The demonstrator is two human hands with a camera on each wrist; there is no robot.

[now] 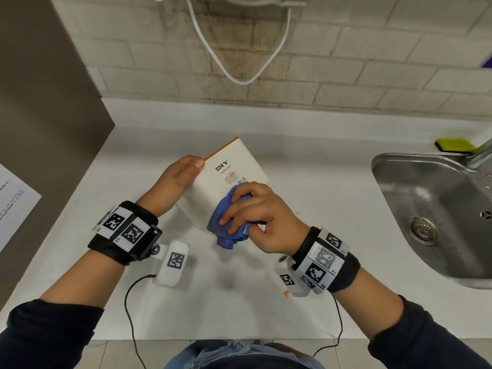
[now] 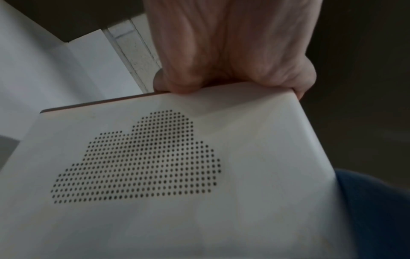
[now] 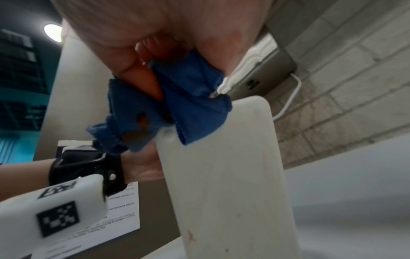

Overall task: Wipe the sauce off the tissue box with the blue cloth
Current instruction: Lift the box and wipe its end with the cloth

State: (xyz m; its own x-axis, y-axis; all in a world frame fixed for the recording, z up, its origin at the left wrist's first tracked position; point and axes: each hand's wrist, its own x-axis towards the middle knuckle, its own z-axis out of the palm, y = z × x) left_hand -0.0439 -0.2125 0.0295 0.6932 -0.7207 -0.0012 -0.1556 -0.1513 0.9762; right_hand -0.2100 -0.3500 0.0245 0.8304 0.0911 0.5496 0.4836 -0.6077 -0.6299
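1. At far left, a sheet of printed paper (image 1: 12, 201) is fixed to a grey-brown panel (image 1: 40, 102) that borders the white countertop (image 1: 306, 161).
2. The left hand (image 1: 177, 178) grips the tissue box (image 1: 234, 169) by its upper left edge, thumb on the printed face; the wrist view shows fingers (image 2: 177, 80) curled over the edge above a cloud-shaped patch of small holes (image 2: 137, 157).
3. The tissue box is held tilted above the counter, left of the sink, its face marked "DIY TISSUE BOX" turned upward.
4. The right hand (image 1: 255, 217) clutches the bunched blue cloth (image 1: 226, 225) and presses it against the box's lower right portion.
5. A small orange smear (image 1: 298, 213) lies on the counter just right of that hand.
6. At far right sits a steel sink (image 1: 436, 209), with a yellow-green sponge (image 1: 455, 145) behind it.
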